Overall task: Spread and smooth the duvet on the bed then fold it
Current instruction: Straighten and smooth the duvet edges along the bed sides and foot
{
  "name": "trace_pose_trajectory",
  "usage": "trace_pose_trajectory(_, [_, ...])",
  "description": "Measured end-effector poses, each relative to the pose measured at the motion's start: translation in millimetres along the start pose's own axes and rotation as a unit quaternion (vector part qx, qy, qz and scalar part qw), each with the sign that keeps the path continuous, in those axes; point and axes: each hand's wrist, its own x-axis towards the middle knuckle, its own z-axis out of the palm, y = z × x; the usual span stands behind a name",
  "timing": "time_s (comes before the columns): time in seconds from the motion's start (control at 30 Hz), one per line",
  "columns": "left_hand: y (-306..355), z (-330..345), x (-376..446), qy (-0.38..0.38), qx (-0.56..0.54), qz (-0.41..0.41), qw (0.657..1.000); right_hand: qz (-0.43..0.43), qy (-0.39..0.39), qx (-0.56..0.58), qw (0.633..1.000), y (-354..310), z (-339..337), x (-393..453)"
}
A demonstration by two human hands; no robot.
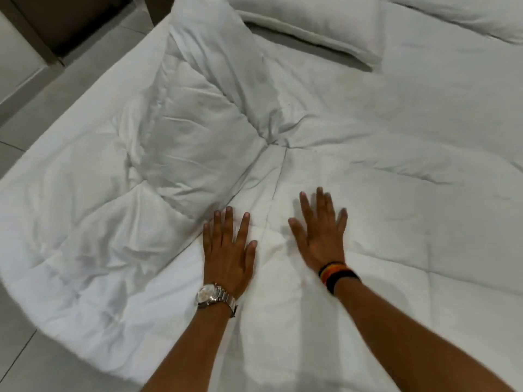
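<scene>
A white quilted duvet covers the bed and fills most of the view. Its left part is bunched into puffy folds and creases; the right part lies flatter. My left hand, with a silver watch on the wrist, rests flat on the duvet, palm down, fingers spread. My right hand, with a striped band on the wrist, lies flat beside it, a short gap apart, fingers spread too. Neither hand grips the fabric.
Two white pillows lie at the head of the bed, far side. Pale floor tiles show along the left edge. A dark piece of furniture stands at the top left corner.
</scene>
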Motion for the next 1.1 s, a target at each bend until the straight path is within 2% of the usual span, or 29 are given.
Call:
trace_pose_trajectory(0.1, [5, 14, 34, -0.013, 0.01, 0.028, 0.999, -0.04, 0.005, -0.011, 0.999, 17, -13, 93])
trace_pose_trajectory(0.17, [4, 23, 48, -0.01, 0.015, 0.033, 0.999, -0.093, -0.017, -0.024, 0.995, 19, -9, 145])
trace_pose_trajectory(0.23, [1, 34, 60, -0.002, 0.014, 0.043, 0.999, -0.109, -0.044, -0.056, 0.992, 28, 3, 187])
trace_pose_trajectory(0.43, [3, 48, 102, 0.0, 0.016, 0.036, 0.999, -0.014, -0.022, -0.088, 0.996, 49, 25, 263])
trace_pose_trajectory(0.57, [4, 46, 109, -0.006, 0.012, 0.042, 0.999, 0.004, -0.022, -0.093, 0.995, 47, 28, 273])
trace_pose_trajectory(0.73, [11, 11, 101, -0.027, -0.012, 0.042, 0.999, 0.052, -0.121, -0.049, 0.99, 28, 2, 276])
trace_pose_trajectory(0.77, [10, -2, 96, -0.015, -0.018, 0.054, 0.998, 0.06, -0.113, -0.01, 0.992, 17, -8, 270])
trace_pose_trajectory(0.83, [6, -30, 81, 0.021, -0.014, 0.073, 0.997, 0.049, -0.044, 0.1, 0.993, -9, -26, 244])
trace_pose_trajectory(0.93, [-18, -82, 61, 0.082, 0.017, 0.053, 0.995, -0.027, 0.077, 0.25, 0.965, -80, -51, 194])
trace_pose_trajectory(1.0, [-46, -119, 61, 0.115, 0.029, 0.012, 0.993, -0.078, 0.126, 0.28, 0.948, -139, -71, 182])
trace_pose_trajectory(1.1, [-109, -170, 71, 0.153, 0.035, -0.09, 0.983, -0.182, 0.19, 0.228, 0.937, -234, -99, 190])
